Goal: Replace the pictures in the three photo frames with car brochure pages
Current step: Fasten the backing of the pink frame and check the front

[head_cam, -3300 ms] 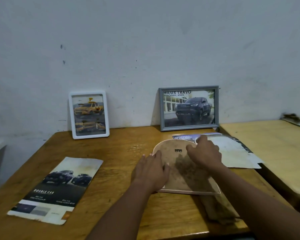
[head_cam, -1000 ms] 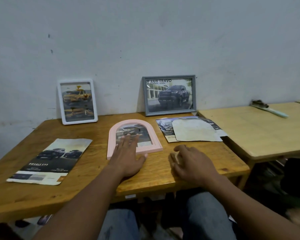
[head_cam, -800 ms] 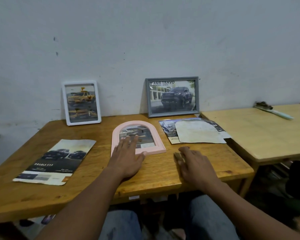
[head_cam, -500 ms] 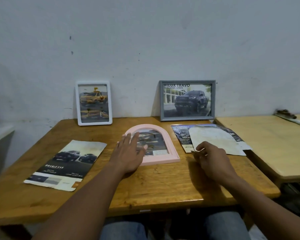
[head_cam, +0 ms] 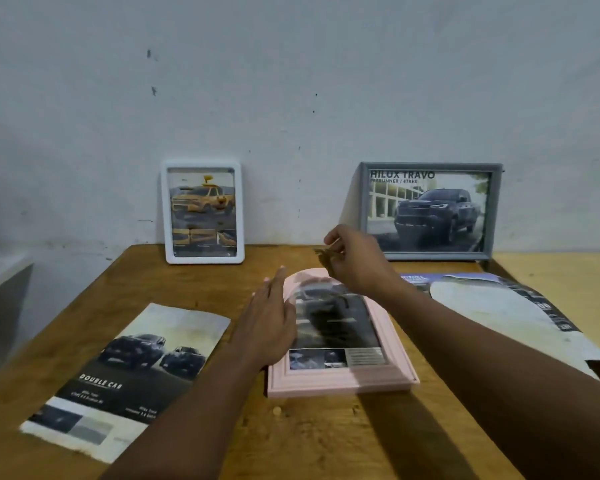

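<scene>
Pink frame [head_cam: 343, 380] face up on table [head_cam: 326, 441], car page in. Left hand [head_cam: 267, 323] flat, fingers straight, on its left edge. Right hand [head_cam: 355, 261] pinches dark scrap [head_cam: 325, 258] above arch. Risks: scrap dropped on frame; right arm knocks leaning grey frame [head_cam: 430, 167]

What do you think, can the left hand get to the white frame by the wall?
Probably yes. The left hand lies flat on the pink frame's edge, holding nothing, and only bare table shows between it and the white frame. The right hand pinches a small piece elsewhere.
</scene>
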Available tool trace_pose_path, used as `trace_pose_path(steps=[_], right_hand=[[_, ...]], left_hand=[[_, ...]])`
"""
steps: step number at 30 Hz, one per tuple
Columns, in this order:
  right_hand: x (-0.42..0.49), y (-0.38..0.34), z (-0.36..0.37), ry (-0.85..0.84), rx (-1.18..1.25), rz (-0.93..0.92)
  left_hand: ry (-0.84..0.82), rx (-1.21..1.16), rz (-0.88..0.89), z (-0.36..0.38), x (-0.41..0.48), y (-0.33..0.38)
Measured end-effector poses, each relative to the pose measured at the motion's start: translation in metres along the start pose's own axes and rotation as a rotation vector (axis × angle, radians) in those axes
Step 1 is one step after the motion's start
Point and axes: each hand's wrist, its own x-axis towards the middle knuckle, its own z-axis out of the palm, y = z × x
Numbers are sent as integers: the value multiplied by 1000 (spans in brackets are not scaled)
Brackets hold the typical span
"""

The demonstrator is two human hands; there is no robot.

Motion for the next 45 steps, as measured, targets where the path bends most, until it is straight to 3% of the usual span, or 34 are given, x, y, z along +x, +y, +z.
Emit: trace_pose_path(steps=[4, 8, 15, 20, 25, 33, 39, 42, 45], right_hand=[[-8, 19, 54, -177, -199, -136], [-14, 32, 63, -180, -353, -273], [-6, 32, 55, -226, -531, -355], [9, 51, 42, -183, -629, -280], [7, 49, 40, -159, -470, -244], [-17, 45, 34, -49, -704, -155], [-36, 22, 63, 100, -493, 92], [-32, 2, 78, 136, -304, 108], [-29, -7, 86, 44, -147, 36]], left_hand=[[76, -80, 49, 5, -3, -6], [89, -23, 99, 2, -5, -2], [48, 36, 74, 1, -7, 5], [48, 49, 65, 1, -5, 5], [48, 63, 50, 1, -5, 7], [63, 36, 33, -1, -8, 9], [82, 43, 15, 0, -6, 11], [76, 27, -7, 0, -5, 10], [78, -38, -14, 0, -6, 8]])
